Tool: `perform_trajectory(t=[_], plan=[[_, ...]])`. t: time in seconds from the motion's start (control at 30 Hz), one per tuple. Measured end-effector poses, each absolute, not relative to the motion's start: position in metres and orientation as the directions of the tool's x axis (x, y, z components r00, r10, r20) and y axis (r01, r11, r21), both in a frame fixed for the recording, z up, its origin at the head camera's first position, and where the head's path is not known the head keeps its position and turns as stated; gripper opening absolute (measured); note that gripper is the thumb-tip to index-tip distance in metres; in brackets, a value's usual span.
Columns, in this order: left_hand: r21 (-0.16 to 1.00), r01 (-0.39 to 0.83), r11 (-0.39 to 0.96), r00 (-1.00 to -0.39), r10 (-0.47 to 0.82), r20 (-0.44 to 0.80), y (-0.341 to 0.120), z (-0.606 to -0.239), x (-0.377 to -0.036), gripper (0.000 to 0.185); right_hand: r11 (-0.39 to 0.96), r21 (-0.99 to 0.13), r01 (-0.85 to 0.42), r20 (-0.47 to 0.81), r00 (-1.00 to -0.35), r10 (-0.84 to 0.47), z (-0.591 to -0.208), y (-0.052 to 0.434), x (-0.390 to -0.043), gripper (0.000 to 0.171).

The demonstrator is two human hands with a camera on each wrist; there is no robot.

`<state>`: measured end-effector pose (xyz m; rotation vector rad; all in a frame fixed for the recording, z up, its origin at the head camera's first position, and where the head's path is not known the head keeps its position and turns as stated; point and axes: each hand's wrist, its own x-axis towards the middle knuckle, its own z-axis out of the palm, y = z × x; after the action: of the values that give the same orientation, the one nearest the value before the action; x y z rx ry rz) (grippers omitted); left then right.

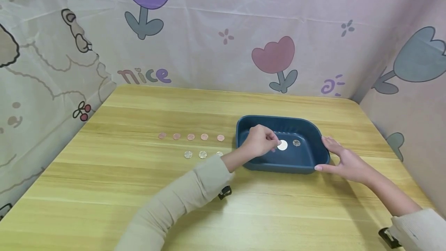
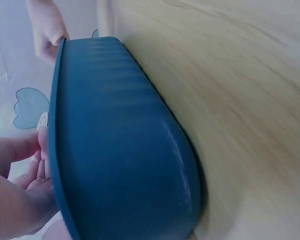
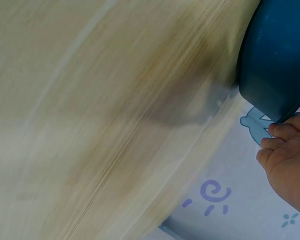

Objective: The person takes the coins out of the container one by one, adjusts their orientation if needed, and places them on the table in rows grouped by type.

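Note:
A dark blue tray [image 1: 278, 169] with raised walls stands on the table. Over its inside, my left hand [image 1: 258, 141] pinches a shiny silver coin [image 1: 282, 145] between thumb and fingertips; the left wrist view shows the coin [image 2: 43, 120] just past the rim. A second, darker coin [image 1: 296, 143] lies on the tray floor. My right hand [image 1: 348, 164] holds the tray's right end, thumb at the near corner and fingers further back. In the right wrist view, the right hand's fingers [image 3: 285, 137] touch the rim.
Left of the tray, several copper coins [image 1: 191, 137] form a row on the wooden table [image 1: 139, 189]. Nearer lies a row of silver coins [image 1: 203, 154], the rightmost partly covered by my left forearm. A printed cloth [image 1: 209, 49] hangs behind and beside the table.

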<state>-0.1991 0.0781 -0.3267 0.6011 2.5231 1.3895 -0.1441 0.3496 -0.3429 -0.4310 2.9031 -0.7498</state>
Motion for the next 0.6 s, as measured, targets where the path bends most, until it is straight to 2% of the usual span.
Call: perform_trajectory(t=[0.27,0.43,0.6], plan=[[0.877,0.277,0.392,-0.902,0.421,0.097,0.047,-0.325,-0.194,0.015,0.836,-0.49,-0.247,-0.041,-0.951,-0.305,-0.343,0.35,-0.144,0.096],[0.903,0.248,0.35,-0.912,0.399,0.096,0.026,-0.324,-0.194,0.011,0.834,-0.494,-0.246,-0.042,-0.951,-0.306,-0.342,0.349,-0.144,0.095],[0.902,0.228,0.365,-0.925,0.37,0.085,0.005,-0.327,-0.195,0.01,0.833,-0.497,-0.245,-0.044,-0.951,-0.306,-0.342,0.349,-0.143,0.096]])
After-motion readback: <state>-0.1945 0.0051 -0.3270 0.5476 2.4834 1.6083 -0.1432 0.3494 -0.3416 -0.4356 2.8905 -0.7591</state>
